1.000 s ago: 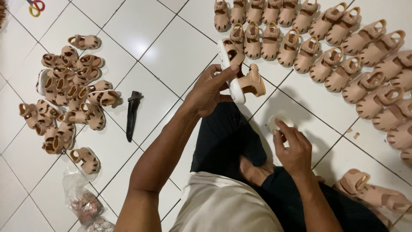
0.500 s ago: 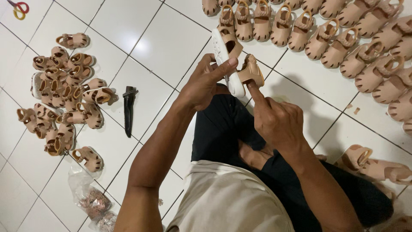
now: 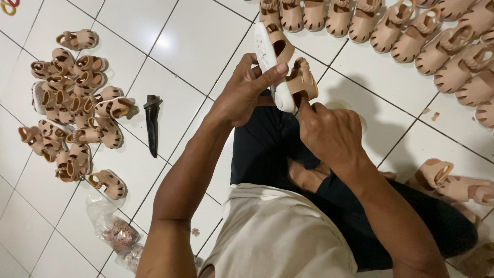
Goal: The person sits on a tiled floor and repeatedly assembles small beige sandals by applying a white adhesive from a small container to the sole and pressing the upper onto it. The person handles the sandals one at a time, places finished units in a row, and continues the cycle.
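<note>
The person's left hand [image 3: 242, 95] is raised in front of the body, forearm stretched forward, fingers curled and thumb extended flat across the top of its grip. The right hand [image 3: 329, 131] sits just beside it, knuckles up, index finger pointing forward, wrist bent slightly inward.
</note>
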`<state>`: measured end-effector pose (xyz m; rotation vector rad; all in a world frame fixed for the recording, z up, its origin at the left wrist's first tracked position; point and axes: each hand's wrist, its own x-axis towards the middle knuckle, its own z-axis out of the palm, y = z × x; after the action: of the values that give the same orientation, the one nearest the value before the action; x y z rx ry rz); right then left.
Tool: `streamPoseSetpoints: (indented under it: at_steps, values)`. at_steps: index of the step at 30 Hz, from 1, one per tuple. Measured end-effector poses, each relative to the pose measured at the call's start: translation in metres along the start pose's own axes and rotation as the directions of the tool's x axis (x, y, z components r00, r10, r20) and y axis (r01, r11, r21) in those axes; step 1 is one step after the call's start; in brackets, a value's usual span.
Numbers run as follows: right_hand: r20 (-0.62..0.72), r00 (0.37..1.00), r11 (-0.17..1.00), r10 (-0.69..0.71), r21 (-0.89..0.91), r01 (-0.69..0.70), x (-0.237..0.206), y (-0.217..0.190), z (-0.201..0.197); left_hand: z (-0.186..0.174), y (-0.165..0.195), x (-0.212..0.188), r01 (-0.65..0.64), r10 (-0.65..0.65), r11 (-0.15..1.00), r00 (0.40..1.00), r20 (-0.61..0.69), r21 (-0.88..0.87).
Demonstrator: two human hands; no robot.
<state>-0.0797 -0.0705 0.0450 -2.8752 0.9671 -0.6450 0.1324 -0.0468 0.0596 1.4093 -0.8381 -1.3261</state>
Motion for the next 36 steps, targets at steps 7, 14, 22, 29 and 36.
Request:
streamPoseSetpoints:
  at_steps: [7,14,22,29,36]
  values:
    - [0.043,0.998,0.999,0.037,0.023,-0.038,-0.001,-0.001,0.0,0.003,-0.001,0.0,-0.014,0.013,0.999,0.999,0.034,0.031]
    - [0.041,0.999,1.0,-0.022,0.019,0.022,-0.01,-0.003,-0.011,-0.001,-0.007,0.0,-0.009,0.008,0.999,1.0,0.012,0.038]
    - [0.062,0.94,0.92,0.336,0.191,-0.341,-0.08,0.036,0.042,-0.019,-0.009,-0.005,0.001,-0.004,0.99,1.0,-0.023,-0.138]
    - [0.326,0.891,0.946,0.315,-0.031,-0.323,-0.076,0.075,0.107,-0.014,-0.01,-0.007,-0.001,-0.003,0.985,1.0,-0.024,-0.17]
    - [0.344,0.896,0.96,0.279,-0.109,-0.257,-0.074,0.074,0.113,-0.015,-0.007,-0.008,0.014,-0.015,0.986,1.0,-0.006,-0.165]
